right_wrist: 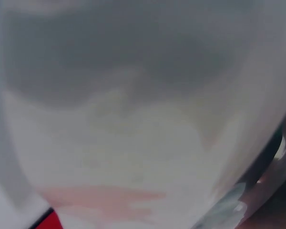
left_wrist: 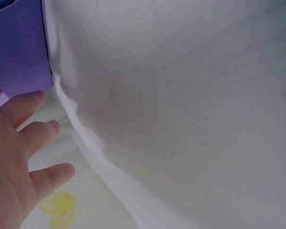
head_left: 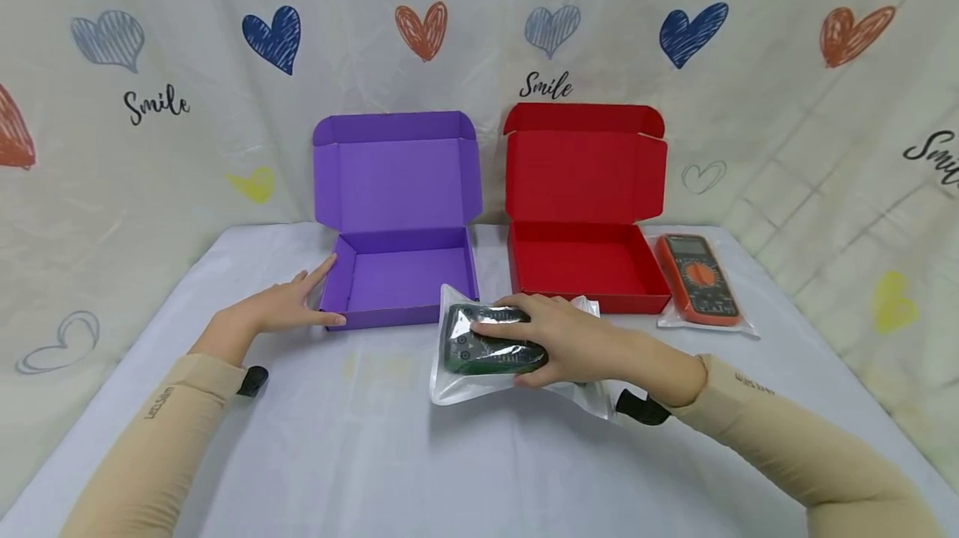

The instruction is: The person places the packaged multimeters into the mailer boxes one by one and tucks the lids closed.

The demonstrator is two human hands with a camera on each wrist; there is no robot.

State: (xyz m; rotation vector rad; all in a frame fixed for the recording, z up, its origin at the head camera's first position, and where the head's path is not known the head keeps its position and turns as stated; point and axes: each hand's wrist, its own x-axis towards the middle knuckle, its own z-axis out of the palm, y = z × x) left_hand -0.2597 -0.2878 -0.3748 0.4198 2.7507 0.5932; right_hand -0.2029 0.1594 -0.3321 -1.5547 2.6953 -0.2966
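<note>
watching the head view, i see the right hand [head_left: 573, 342] clamped on a bagged dark device [head_left: 490, 357] just below centre frame; the left hand [head_left: 280, 306] (fingers spread apart) touches the purple box [head_left: 390, 319], left of centre.

Draped booth; heart-print curtain [head_left: 479, 47], table [head_left: 479, 463]

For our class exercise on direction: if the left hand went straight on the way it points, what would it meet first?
The purple box. The left hand already looks right up against its side, though exact contact is hard to judge.
</note>
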